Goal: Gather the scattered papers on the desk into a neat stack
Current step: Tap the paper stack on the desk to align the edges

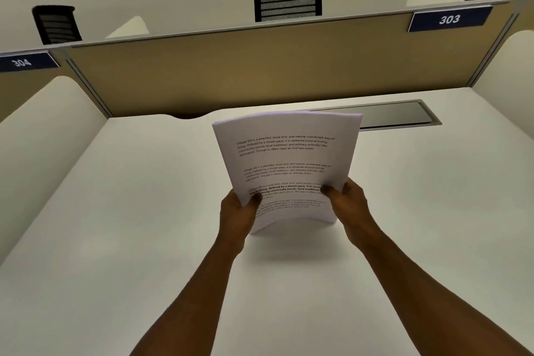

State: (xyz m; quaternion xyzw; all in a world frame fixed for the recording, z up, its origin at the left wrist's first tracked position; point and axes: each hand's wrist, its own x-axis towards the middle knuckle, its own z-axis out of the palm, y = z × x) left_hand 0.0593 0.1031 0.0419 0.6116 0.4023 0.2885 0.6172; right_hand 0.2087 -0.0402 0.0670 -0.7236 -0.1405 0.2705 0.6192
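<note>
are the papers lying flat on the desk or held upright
Held upright: the papers stand on their bottom edge on the desk, left hand and right hand gripping their sides.

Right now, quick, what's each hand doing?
Left hand: grips the left edge of the stack of papers, thumb on the front.
Right hand: grips the stack's right edge, thumb on the front.

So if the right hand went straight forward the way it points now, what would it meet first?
Probably nothing at first: the right hand, gripping the papers, points across bare desk. Further on lies the dark panel set in the desk, then the beige divider, though depth is hard to judge.
</note>
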